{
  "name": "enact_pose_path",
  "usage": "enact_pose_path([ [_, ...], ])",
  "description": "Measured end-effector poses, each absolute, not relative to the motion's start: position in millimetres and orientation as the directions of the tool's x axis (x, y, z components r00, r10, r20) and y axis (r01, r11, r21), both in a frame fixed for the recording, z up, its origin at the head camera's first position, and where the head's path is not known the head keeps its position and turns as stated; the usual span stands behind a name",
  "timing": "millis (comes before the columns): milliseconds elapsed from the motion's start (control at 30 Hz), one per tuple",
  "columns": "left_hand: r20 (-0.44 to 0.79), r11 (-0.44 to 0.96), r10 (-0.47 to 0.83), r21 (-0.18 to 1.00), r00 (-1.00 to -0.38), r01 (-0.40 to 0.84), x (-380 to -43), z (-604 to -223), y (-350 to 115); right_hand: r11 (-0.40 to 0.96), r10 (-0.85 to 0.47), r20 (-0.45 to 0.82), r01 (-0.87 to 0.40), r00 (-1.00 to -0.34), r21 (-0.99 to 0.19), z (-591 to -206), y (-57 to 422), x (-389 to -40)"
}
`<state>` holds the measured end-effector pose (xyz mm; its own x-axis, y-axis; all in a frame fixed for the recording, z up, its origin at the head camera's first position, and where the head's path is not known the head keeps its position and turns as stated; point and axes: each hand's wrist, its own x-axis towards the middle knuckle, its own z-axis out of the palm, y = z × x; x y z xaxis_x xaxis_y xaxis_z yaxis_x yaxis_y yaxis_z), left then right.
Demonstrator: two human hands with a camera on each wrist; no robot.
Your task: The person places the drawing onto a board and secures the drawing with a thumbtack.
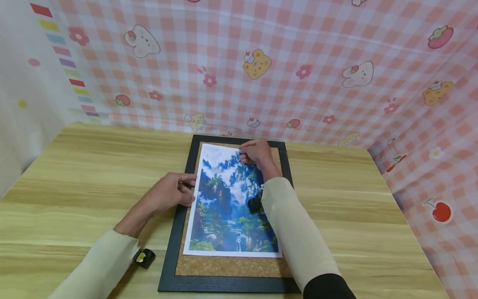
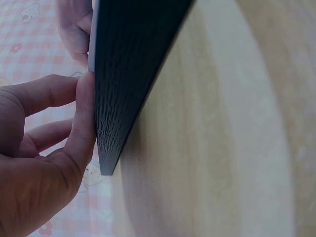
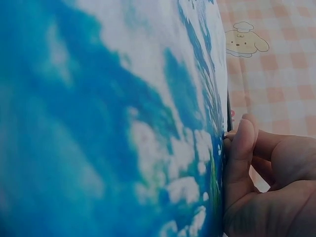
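A landscape print (image 1: 224,207) with blue mountains, waterfalls and a white border lies on a cork board (image 1: 231,265) with a black frame (image 1: 224,284). My left hand (image 1: 168,193) touches the print's left edge with its thumb and fingers spread apart. In the left wrist view, the thumb of my left hand (image 2: 44,163) lies along the side of the black frame (image 2: 128,64). At the print's upper right corner, my right hand (image 1: 257,153) pinches with thumb and forefinger. The corner itself is hidden behind my right hand (image 3: 271,182) in the head view.
The board lies on a wooden table (image 1: 93,166), its far end near a pink checked cloth (image 1: 224,95) hung behind. A second stretch of checked cloth (image 1: 422,145) hangs at the right. Small black wrist devices (image 1: 143,258) sit at both sleeves.
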<state>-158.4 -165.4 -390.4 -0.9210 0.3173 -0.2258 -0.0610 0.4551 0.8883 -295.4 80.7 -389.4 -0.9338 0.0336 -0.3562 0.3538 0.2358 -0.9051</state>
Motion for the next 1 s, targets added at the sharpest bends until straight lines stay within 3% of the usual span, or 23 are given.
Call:
enact_pose_path([
  [1000,-0.235,0.455,0.309,0.887,-0.922,-0.073,-157.3,-387.8,-164.3,0.233,0.045,-0.358,0.359,-0.932,-0.904,-388.8,78.5,-295.4],
])
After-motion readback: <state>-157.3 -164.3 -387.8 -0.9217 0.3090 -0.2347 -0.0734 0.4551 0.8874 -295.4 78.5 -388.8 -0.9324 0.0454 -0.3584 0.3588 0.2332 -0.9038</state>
